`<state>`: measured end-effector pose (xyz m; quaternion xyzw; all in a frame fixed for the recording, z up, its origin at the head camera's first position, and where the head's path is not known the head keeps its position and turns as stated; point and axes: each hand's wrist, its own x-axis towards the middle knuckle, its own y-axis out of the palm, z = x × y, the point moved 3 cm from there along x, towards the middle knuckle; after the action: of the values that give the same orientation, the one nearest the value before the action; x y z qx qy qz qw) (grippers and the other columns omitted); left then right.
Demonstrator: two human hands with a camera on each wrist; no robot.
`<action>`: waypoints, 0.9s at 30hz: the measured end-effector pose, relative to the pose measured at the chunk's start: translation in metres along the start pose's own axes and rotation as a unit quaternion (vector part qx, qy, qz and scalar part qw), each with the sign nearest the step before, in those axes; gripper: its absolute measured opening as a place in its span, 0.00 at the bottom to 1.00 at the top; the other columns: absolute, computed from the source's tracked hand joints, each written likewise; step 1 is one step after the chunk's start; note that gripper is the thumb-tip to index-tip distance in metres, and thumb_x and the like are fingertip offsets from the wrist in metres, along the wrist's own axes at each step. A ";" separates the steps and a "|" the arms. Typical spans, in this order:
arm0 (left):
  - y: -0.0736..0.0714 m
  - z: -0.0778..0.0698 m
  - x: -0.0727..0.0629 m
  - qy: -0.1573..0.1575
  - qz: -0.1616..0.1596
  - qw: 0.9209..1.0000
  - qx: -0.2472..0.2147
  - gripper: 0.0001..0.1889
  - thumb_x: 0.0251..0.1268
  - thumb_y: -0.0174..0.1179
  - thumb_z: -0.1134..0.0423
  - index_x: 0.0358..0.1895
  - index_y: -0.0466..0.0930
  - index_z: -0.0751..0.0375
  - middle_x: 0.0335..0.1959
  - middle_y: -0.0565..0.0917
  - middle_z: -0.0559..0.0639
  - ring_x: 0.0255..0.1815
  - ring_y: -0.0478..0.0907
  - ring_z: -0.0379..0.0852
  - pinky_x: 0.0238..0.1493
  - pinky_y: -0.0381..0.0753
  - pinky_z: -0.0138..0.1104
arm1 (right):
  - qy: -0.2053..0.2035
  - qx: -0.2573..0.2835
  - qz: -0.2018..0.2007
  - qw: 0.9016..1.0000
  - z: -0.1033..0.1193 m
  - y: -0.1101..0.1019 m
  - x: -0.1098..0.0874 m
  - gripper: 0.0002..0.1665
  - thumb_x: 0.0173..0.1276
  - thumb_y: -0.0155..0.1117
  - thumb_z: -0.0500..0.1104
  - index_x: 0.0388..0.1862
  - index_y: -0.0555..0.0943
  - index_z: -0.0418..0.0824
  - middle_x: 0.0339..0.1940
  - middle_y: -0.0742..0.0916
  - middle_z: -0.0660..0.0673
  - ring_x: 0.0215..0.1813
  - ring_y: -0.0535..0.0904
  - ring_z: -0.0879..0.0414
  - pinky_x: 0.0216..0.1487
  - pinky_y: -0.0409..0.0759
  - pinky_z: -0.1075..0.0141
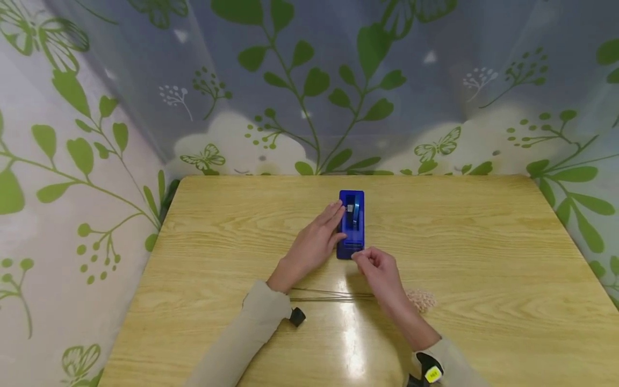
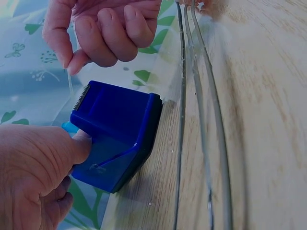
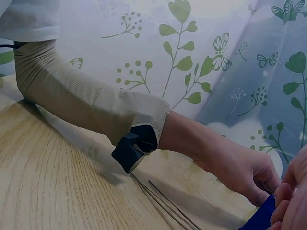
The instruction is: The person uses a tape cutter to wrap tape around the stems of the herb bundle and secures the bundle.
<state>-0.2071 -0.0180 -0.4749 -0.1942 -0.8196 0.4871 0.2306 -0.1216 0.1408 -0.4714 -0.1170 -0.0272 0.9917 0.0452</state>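
Note:
A blue tape dispenser (image 1: pixel 354 236) with a toothed cutting edge stands on the table, also seen from its cutter end in the left wrist view. My left hand (image 1: pixel 314 242) holds it from the left side, with the thumb against its body. Just past the cutter, my right hand (image 1: pixel 382 269) pinches the end of a thin clear strip of tape (image 2: pixel 71 86) between thumb and forefinger; its other fingers are curled. In the right wrist view the dispenser (image 3: pixel 261 216) is mostly hidden behind the right fingers.
Several thin stems (image 1: pixel 329 295) lie across the wooden table (image 1: pixel 217 226) below my hands, ending in a pinkish flower cluster (image 1: pixel 422 300) beside my right wrist. Patterned cloth (image 1: pixel 314 107) with green leaves and butterflies hangs behind the table and at the left.

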 end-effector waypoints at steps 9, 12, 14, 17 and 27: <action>0.000 0.000 0.000 0.003 -0.010 1.000 0.002 0.33 0.82 0.55 0.54 0.82 0.58 0.62 0.84 0.57 0.55 0.84 0.54 0.52 0.79 0.62 0.41 | 0.009 0.001 0.009 1.000 -0.001 -0.002 -0.008 0.13 0.75 0.63 0.37 0.29 0.76 0.34 0.17 0.71 0.53 0.20 0.61 0.62 0.21 0.56 0.71; 0.000 0.000 -0.001 0.001 -0.005 1.000 0.001 0.34 0.82 0.55 0.54 0.82 0.57 0.61 0.84 0.57 0.55 0.84 0.53 0.52 0.79 0.60 0.41 | 0.010 0.000 0.008 1.000 -0.002 -0.002 -0.012 0.13 0.74 0.63 0.37 0.29 0.75 0.35 0.17 0.70 0.53 0.20 0.61 0.62 0.21 0.56 0.70; 0.000 0.000 -0.001 0.000 -0.003 1.000 -0.001 0.34 0.82 0.54 0.54 0.83 0.57 0.61 0.84 0.56 0.55 0.84 0.53 0.52 0.80 0.59 0.41 | 0.009 0.001 0.007 1.000 -0.003 -0.003 -0.015 0.13 0.75 0.63 0.38 0.29 0.75 0.35 0.17 0.71 0.53 0.21 0.61 0.62 0.21 0.57 0.70; 0.000 -0.001 -0.001 -0.001 -0.001 1.000 0.000 0.33 0.82 0.54 0.53 0.83 0.56 0.61 0.84 0.56 0.56 0.84 0.53 0.53 0.80 0.59 0.41 | 0.015 0.005 0.005 1.000 -0.006 -0.004 -0.019 0.13 0.75 0.63 0.39 0.29 0.75 0.36 0.18 0.71 0.53 0.22 0.62 0.61 0.23 0.58 0.70; 0.001 0.000 0.000 -0.003 0.005 1.000 0.005 0.33 0.83 0.53 0.53 0.83 0.56 0.60 0.85 0.56 0.54 0.85 0.51 0.51 0.80 0.58 0.40 | 0.021 0.031 0.012 0.999 -0.006 -0.003 -0.030 0.11 0.75 0.62 0.37 0.31 0.76 0.34 0.17 0.72 0.51 0.20 0.62 0.61 0.22 0.58 0.70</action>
<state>-0.2068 -0.0177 -0.4763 -0.1958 -0.8167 0.4932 0.2268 -0.0906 0.1409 -0.4699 -0.1364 0.0056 0.9899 0.0377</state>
